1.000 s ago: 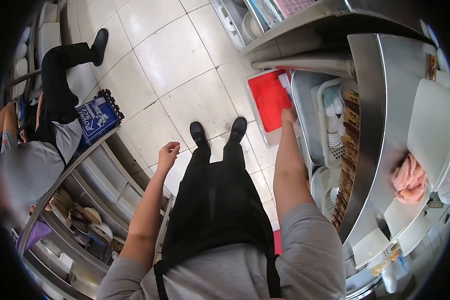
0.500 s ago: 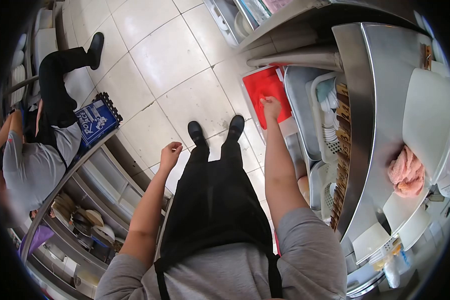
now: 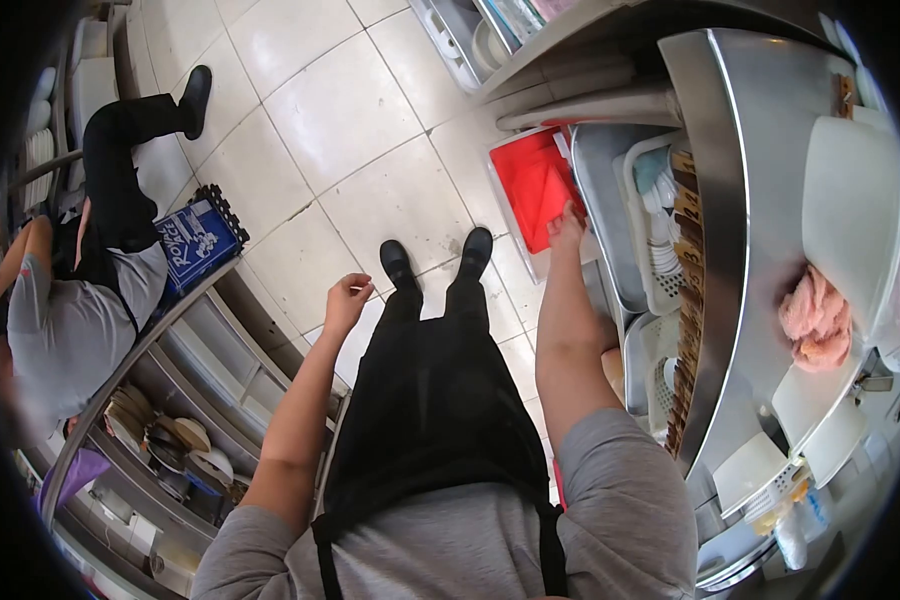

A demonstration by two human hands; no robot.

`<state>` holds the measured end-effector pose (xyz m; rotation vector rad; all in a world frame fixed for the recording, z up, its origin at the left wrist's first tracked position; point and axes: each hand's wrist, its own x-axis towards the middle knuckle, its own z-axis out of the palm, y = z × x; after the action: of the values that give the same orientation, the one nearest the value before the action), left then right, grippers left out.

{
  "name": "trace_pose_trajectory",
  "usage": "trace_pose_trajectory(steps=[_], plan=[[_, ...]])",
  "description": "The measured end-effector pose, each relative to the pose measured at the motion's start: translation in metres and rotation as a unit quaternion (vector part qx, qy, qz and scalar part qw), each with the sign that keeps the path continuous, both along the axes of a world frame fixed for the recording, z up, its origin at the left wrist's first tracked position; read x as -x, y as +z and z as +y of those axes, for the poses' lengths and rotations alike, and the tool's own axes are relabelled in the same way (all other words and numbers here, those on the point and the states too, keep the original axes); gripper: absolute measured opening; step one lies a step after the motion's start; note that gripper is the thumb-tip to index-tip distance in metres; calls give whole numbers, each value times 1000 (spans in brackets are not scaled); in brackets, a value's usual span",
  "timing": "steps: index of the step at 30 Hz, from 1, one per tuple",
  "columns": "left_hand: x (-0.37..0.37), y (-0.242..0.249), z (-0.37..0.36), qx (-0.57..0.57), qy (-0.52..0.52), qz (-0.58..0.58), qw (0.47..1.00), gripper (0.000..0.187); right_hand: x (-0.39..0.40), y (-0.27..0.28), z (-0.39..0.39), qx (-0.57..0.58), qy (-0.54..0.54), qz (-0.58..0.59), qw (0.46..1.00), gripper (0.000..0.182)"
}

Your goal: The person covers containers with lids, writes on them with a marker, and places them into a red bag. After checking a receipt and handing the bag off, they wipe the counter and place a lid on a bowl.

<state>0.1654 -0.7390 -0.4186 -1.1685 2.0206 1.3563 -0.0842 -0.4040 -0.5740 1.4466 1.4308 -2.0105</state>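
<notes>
A red sheet (image 3: pixel 533 185) with a folded part lies in a pale shallow tray (image 3: pixel 538 264) low on the right. My right hand (image 3: pixel 567 228) is at the sheet's lower right edge, its fingers closed on the folded part; the fingertips are small in view. To the left, over the floor, my left hand (image 3: pixel 347 300) hangs empty with its fingers loosely bent and slightly apart. Beside the red sheet are a grey metal tray (image 3: pixel 610 225) and a white basket (image 3: pixel 660 290) holding stacked white dishes.
A steel counter (image 3: pixel 745 130) curves along the right, with a pink cloth (image 3: pixel 815 315) and white trays on it. Another person (image 3: pixel 80 320) is at the left, near a blue crate (image 3: pixel 198 240). Shelves with dishes (image 3: pixel 165 435) stand lower left. Tiled floor (image 3: pixel 320 120) lies ahead.
My right hand has moved down and to the right, from over the red sheet to its edge. The sheet's folded part has changed shape. My left hand has shifted slightly.
</notes>
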Motion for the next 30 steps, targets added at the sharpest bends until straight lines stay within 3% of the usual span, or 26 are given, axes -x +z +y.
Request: trace_pose_trajectory(steps=[5,8,10,12,13,15,16,17,18,20,22,24,26,27,28,29,30], plan=[[13,27,12,22,-66,54,996,23,-11,44,-18,-44,95,3,995,23],[18,33,13,16,-61,59,996,23,-2,36,-7,-63,127,-6,990,22],[13,30,12,12,-46,61,997,24,-1,32,-10,-68,84,2,994,17],[4,30,15,21,-54,60,997,24,3,42,-13,-159,-114,-25,980,14],[2,32,18,30,-62,66,995,24,-15,-8,0,-248,-19,17,968,13],[4,45,30,44,-76,90,992,25,-49,-105,25,-456,140,81,875,10],[10,68,43,53,-100,115,987,31,-58,47,-28,-430,301,88,846,10],[17,96,54,82,-179,199,960,46,-90,54,-28,-365,392,93,839,6],[28,127,64,69,-288,244,923,66,-115,105,-39,-139,421,55,895,10],[27,164,83,103,-452,256,849,85,-185,189,-65,-90,577,21,811,12],[26,200,96,154,-547,249,784,83,-222,276,-76,50,616,-4,786,8],[5,202,101,89,-559,180,804,66,-225,340,-70,128,619,111,767,10],[-14,204,100,25,-535,122,835,44,-178,416,-57,14,656,189,730,9],[-9,221,102,59,-606,53,791,37,-149,449,-48,-100,573,312,751,9],[-3,239,106,96,-667,-21,739,30,-120,458,-33,-351,484,485,638,8],[1,252,107,111,-677,-10,728,30,-79,513,-17,-453,451,478,602,14],[8,261,107,105,-700,-8,706,31,-44,503,3,-544,364,467,595,21]])
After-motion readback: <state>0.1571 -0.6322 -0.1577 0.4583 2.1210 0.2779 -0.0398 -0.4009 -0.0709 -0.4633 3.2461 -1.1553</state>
